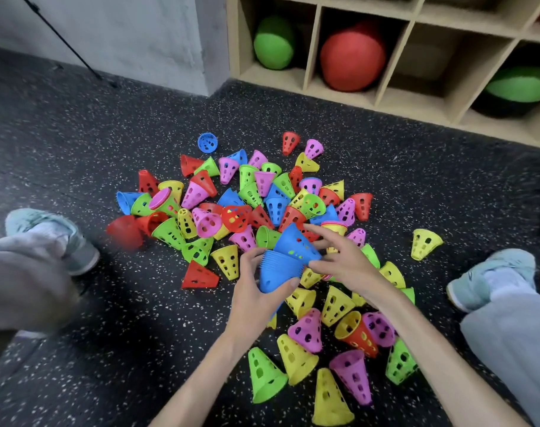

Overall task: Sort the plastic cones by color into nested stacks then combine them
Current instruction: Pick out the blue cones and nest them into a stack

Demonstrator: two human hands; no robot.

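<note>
A big pile of perforated plastic cones in red, green, yellow, pink and blue lies on the dark speckled floor. My left hand grips a nested stack of blue cones from below. A single blue cone sits tilted on top of that stack. My right hand hovers beside this top cone with fingers spread, touching or almost touching it. More loose cones, such as a yellow one and a green one, lie near my forearms. A lone blue cone rests at the far side.
My two feet in pale shoes frame the pile, with grey trouser legs at both edges. A wooden cubby shelf holding green and red balls stands behind. A single yellow cone lies apart at the right.
</note>
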